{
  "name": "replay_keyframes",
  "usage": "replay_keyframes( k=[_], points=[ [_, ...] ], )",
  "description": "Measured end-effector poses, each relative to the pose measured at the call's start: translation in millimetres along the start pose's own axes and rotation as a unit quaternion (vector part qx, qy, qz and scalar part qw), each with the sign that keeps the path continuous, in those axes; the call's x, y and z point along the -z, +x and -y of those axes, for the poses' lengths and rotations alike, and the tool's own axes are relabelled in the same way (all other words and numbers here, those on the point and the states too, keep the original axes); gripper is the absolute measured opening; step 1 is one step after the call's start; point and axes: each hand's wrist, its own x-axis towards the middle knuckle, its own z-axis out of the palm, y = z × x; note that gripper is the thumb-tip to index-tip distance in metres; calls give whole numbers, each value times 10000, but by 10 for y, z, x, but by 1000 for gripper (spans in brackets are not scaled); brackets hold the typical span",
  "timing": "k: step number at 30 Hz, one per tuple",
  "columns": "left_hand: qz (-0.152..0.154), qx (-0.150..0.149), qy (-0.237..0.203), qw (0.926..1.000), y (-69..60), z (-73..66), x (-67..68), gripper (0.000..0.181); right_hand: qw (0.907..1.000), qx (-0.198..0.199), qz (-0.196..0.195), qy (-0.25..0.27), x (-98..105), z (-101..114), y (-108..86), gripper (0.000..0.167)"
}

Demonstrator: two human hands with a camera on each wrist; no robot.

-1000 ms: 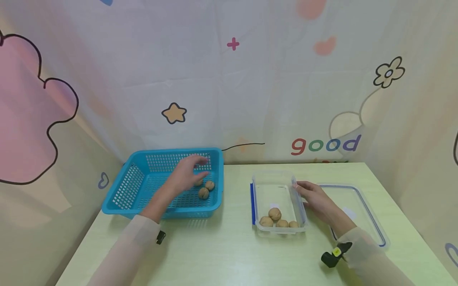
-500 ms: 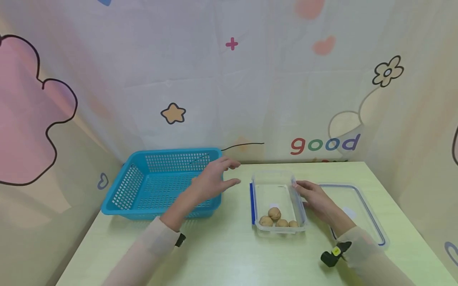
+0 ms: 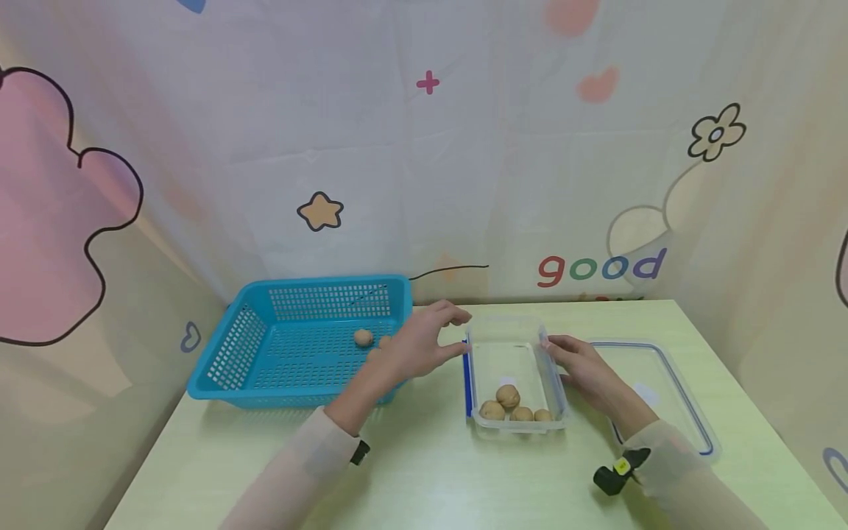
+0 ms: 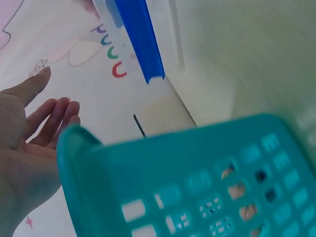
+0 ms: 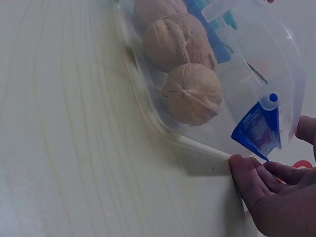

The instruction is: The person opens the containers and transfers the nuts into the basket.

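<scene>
My left hand (image 3: 424, 342) is in the air between the blue basket (image 3: 232, 401) and the clear plastic food container (image 3: 506, 353). Its thumb and fingers are apart; the left wrist view shows the bare palm with nothing in it. With my right hand (image 3: 589, 368) I grip the container's right side, thumb at the rim and fingers lower down by a blue clip (image 5: 261, 128). Several walnuts (image 3: 508, 396) lie at the container's near end. Inside the basket, more walnuts (image 3: 363, 338) sit toward the right, partly hidden by my left hand and forearm.
A clear lid (image 3: 689, 397) with a blue seal lies on the table right of the container, partly under my right forearm. A patterned curtain (image 3: 371, 147) hangs behind the table. The basket's right rim stands close to my left wrist.
My left hand has moved right, out of the basket and over to the container's left edge. The right hand and the container have stayed where they were.
</scene>
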Motion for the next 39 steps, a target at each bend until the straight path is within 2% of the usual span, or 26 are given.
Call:
replay_keyframes(
  k=[8,13,19,23,28,39],
  points=[
    [386,-210,38,9990,44,-81,-229,45,10000,-13,0,5,-8,-10,6,74],
    [549,-273,221,9979,64,-105,-395,44,10000,9,17,22,-5,-11,18,74],
    [874,-194,369,9953,90,-138,-593,44,10000,7,9,8,1,-12,22,75],
    [1154,-68,253,9930,135,-151,-710,46,10000,4,-23,-15,-8,-6,9,77],
    [1450,-146,203,9891,199,-135,-825,43,10000,11,-46,-52,-6,-6,8,78],
    [1529,-263,488,9867,249,-110,-950,37,10000,67,-42,-30,-4,-15,2,78]
  ],
)
